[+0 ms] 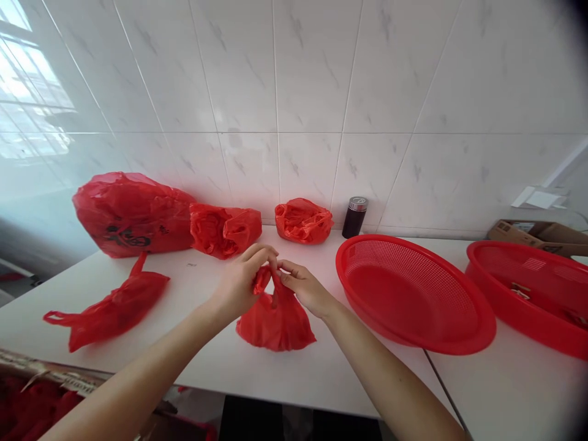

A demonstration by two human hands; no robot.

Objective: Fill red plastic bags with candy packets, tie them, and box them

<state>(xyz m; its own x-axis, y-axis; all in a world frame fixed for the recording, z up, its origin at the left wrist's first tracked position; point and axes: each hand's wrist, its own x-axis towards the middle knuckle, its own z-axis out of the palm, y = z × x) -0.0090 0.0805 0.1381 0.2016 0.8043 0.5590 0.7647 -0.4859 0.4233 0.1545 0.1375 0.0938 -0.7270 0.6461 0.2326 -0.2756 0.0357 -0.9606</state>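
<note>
A red plastic bag (278, 324) rests on the white table in front of me, its lower part bulging and its handles drawn upward. My left hand (245, 275) is closed on one handle of it, with a loop of red plastic under the fingers. On the other side, my right hand (301, 286) pinches the bag's other handle near the top. The fingertips of both hands almost meet above the bag. What the bag holds is hidden.
Left lies a tied red bag (114, 306). Along the tiled wall stand a large red bag (133, 214), two bundles of red bags (225, 229) (304, 222) and a dark flask (354, 218). Right are two red plastic baskets (413, 294) (528, 306) and a cardboard box (537, 236).
</note>
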